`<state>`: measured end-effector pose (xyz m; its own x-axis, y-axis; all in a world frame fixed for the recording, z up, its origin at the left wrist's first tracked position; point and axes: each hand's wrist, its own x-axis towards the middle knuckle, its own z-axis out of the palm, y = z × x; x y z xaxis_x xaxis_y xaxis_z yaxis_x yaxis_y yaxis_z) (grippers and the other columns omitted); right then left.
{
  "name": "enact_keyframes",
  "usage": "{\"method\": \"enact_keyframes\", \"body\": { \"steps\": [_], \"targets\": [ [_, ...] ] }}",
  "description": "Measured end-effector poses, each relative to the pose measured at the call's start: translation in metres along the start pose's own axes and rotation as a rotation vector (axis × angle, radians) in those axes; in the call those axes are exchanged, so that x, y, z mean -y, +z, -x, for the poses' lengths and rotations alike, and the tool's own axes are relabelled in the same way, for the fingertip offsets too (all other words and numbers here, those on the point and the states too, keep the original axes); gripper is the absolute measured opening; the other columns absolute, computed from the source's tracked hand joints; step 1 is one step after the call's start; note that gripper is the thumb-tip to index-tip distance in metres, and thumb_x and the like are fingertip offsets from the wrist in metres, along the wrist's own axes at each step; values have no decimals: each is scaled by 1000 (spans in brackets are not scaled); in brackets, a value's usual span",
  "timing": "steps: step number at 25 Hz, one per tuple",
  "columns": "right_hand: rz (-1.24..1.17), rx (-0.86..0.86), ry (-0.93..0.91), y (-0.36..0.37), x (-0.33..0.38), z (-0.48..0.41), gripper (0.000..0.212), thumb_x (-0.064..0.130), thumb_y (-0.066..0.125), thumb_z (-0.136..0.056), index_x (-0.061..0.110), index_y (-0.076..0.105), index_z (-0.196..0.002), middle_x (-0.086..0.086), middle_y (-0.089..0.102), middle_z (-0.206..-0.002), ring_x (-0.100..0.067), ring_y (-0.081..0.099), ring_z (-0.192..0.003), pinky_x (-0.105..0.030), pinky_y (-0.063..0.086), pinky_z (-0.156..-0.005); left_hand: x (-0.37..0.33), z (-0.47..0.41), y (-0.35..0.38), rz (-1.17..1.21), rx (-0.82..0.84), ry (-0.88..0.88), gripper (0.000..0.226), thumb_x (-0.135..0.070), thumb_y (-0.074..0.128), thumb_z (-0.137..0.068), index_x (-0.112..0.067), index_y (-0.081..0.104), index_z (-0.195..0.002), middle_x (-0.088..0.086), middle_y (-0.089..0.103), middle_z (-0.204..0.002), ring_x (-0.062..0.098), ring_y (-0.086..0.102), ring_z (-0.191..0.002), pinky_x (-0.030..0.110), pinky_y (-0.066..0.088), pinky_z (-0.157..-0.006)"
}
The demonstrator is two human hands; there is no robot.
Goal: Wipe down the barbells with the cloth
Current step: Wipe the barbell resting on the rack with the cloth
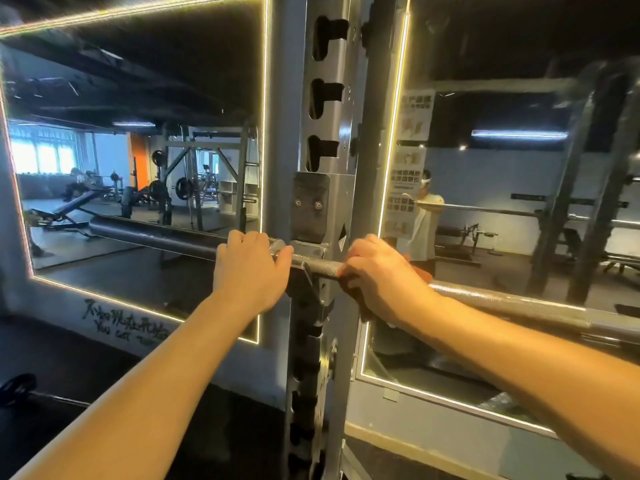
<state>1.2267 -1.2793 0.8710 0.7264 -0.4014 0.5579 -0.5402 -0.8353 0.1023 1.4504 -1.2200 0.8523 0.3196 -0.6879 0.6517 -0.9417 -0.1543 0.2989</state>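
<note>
A steel barbell [512,301] lies across the hook of a grey rack upright [327,140], its dark sleeve [145,233] reaching out to the left. My left hand [247,271] grips the barbell at the sleeve's collar, just left of the upright. My right hand [381,278] wraps around the knurled shaft just right of the upright. A sliver of orange cloth [420,271] shows under and behind its fingers, pressed against the bar; most of the cloth is hidden.
Two wall mirrors with lit edges [145,161] [519,188] stand behind the rack and reflect the gym. A weight plate on a bar [17,389] lies on the dark floor at lower left. The upright has slotted holes along its height.
</note>
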Motion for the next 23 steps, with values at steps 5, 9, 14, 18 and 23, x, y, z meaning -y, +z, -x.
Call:
{"method": "enact_keyframes", "body": {
  "steps": [5, 9, 14, 18, 23],
  "targets": [
    [150, 161, 9, 2, 27, -48, 23, 19, 73, -91, 23, 74, -114, 7, 47, -95, -19, 52, -103, -35, 47, -91, 2, 3, -2, 23, -22, 14, 38, -54, 33, -104, -23, 51, -93, -3, 55, -101, 14, 34, -100, 40, 36, -91],
    [251, 121, 63, -33, -9, 31, 24, 30, 68, -96, 24, 73, -118, 2, 58, -119, -18, 50, -109, -36, 50, -94, 4, 5, 1, 88, -42, -8, 37, -52, 34, -104, -22, 53, -93, 0, 57, -102, 16, 36, -102, 39, 33, -90],
    [47, 34, 109, 6, 4, -5, 18, 20, 70, -93, 17, 74, -110, -3, 63, -113, -22, 54, -105, -42, 49, -93, 2, 8, 5, 30, -33, -41, 46, -52, 35, -102, -13, 58, -111, 8, 60, -117, 28, 45, -117, 49, 37, -99],
    [-45, -111, 86, 17, 18, -13, 18, 14, 74, -89, 17, 78, -106, -3, 67, -109, -24, 53, -103, -36, 45, -92, -9, 11, -3, 7, -10, -88, 47, -50, 39, -103, -9, 58, -113, 13, 59, -121, 35, 44, -121, 55, 36, -100],
    [-52, -319, 126, -8, -11, 68, 13, 5, 73, -88, 10, 79, -99, -7, 70, -101, -32, 60, -96, -46, 54, -81, -22, 14, 6, 15, -16, -169, 55, -44, 35, -105, -7, 46, -144, 15, 37, -157, 40, 29, -140, 59, 26, -111]
  ]
}}
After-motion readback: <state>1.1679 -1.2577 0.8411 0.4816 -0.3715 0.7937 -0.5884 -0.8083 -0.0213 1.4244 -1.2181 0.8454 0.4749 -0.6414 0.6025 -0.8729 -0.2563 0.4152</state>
